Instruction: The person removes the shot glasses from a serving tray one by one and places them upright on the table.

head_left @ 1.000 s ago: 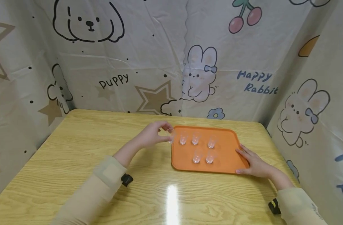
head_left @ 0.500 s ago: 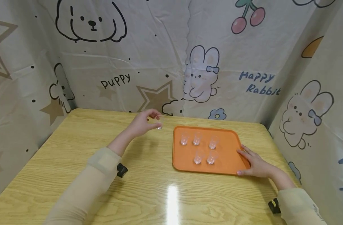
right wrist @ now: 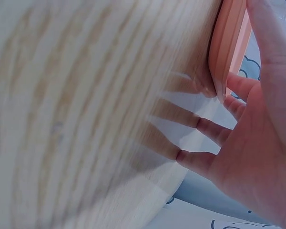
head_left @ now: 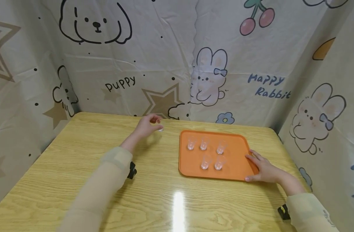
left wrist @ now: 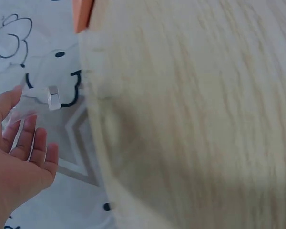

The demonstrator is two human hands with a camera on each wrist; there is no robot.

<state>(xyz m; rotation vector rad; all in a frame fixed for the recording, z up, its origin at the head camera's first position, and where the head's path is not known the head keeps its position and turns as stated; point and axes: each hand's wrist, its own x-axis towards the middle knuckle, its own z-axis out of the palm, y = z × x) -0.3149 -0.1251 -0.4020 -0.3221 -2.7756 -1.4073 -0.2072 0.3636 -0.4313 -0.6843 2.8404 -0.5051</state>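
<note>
In the head view my left hand [head_left: 145,126] pinches a small clear cup [head_left: 161,129] between thumb and fingers, left of the orange tray [head_left: 236,161]. The left wrist view shows the thick base of this cup [left wrist: 53,98] pointing away from the palm; the other fingers are loosely bent. Several similar clear cups [head_left: 203,146] stand on the tray in two rows. My right hand [head_left: 265,170] rests against the tray's right edge, fingers spread and fairly straight. From the right wrist, the fingertips of this hand [right wrist: 262,138] touch the tray rim and the tabletop.
The wooden table [head_left: 87,154] extends left of and in front of the tray. A printed cloth [head_left: 153,64] hangs behind it and along both sides. A bright reflection lies on the near part of the tabletop.
My left hand has carried the cup from the tray's left edge leftward and away from it, then slightly lower over the table. My right hand has stayed at the tray's right edge.
</note>
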